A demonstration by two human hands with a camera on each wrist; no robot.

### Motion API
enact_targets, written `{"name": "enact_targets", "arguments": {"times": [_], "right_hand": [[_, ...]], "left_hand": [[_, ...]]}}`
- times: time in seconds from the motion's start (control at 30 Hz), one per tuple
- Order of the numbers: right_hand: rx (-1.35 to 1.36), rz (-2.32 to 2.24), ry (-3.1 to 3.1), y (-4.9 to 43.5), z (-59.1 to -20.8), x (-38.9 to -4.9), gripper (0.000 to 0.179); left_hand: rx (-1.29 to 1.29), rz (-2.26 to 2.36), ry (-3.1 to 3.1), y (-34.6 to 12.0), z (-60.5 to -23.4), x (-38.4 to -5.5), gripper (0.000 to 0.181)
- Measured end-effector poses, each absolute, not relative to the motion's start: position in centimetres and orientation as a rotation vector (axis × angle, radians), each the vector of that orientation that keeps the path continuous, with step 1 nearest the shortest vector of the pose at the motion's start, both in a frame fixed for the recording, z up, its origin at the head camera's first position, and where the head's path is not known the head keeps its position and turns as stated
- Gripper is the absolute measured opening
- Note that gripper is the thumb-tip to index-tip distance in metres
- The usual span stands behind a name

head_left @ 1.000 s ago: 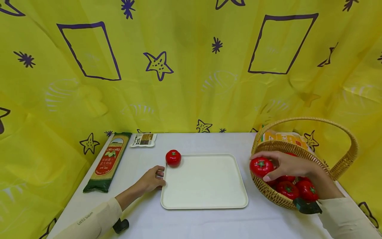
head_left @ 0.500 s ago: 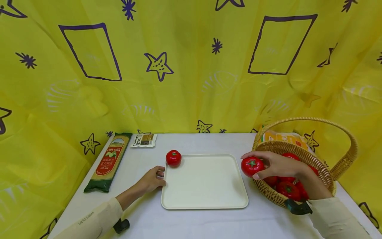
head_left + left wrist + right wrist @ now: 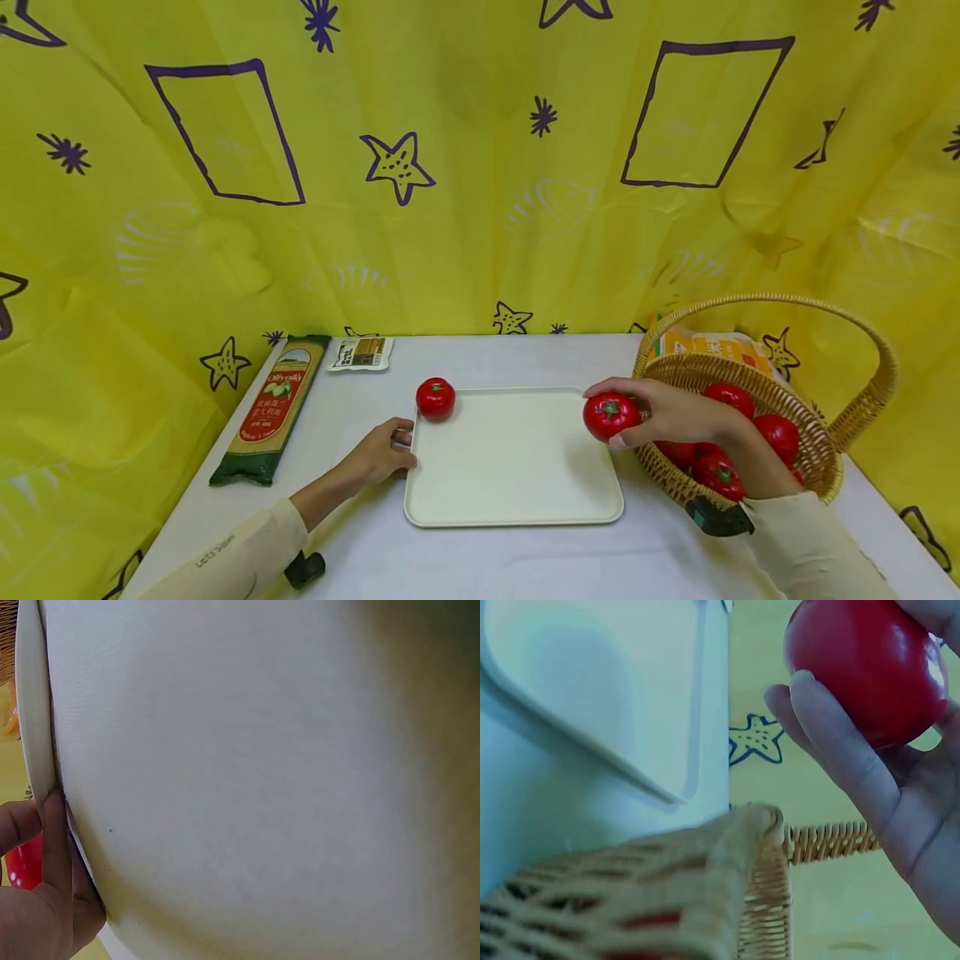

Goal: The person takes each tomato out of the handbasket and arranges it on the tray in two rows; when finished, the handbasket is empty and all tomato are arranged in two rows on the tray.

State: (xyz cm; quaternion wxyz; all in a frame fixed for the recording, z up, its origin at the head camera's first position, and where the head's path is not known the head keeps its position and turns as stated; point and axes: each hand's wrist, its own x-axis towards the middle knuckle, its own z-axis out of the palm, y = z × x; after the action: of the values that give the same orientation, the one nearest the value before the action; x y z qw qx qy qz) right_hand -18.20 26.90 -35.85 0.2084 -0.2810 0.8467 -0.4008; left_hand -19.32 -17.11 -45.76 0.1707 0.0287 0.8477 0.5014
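My right hand (image 3: 667, 410) grips a red tomato (image 3: 610, 416) in the air over the tray's right edge; in the right wrist view the fingers curl round the tomato (image 3: 866, 667). The cream tray (image 3: 510, 467) lies mid-table, with one tomato (image 3: 435, 398) on its far left corner. At the tray's left side my left hand (image 3: 378, 454) pinches the rim; the left wrist view shows the thumb on one face of the tray (image 3: 34, 712) and fingers on the other. A wicker basket (image 3: 675, 492) with several red tomatoes stands to the right, partly behind my right forearm.
On the left lies a long pasta packet (image 3: 273, 408) with green ends. A small white sachet (image 3: 362, 353) is near the back edge. Behind the basket leans an orange and yellow package (image 3: 731, 346). The basket's tall handle (image 3: 780, 298) arches above it. A yellow curtain (image 3: 465, 250) closes off the back.
My right hand has carried its tomato left, away from the basket and over the tray's right edge. More tomatoes in the basket now show. The left hand and tray stay put.
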Motion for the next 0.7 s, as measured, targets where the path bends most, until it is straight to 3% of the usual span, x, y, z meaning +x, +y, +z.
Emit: {"name": "enact_targets", "arguments": {"times": [0.7], "right_hand": [[-0.765, -1.214, 2.336, 23.0, -37.3, -20.0, 0.057]], "left_hand": [[-0.012, 1.481, 2.392, -16.8, -46.0, -19.3, 0.061]]}}
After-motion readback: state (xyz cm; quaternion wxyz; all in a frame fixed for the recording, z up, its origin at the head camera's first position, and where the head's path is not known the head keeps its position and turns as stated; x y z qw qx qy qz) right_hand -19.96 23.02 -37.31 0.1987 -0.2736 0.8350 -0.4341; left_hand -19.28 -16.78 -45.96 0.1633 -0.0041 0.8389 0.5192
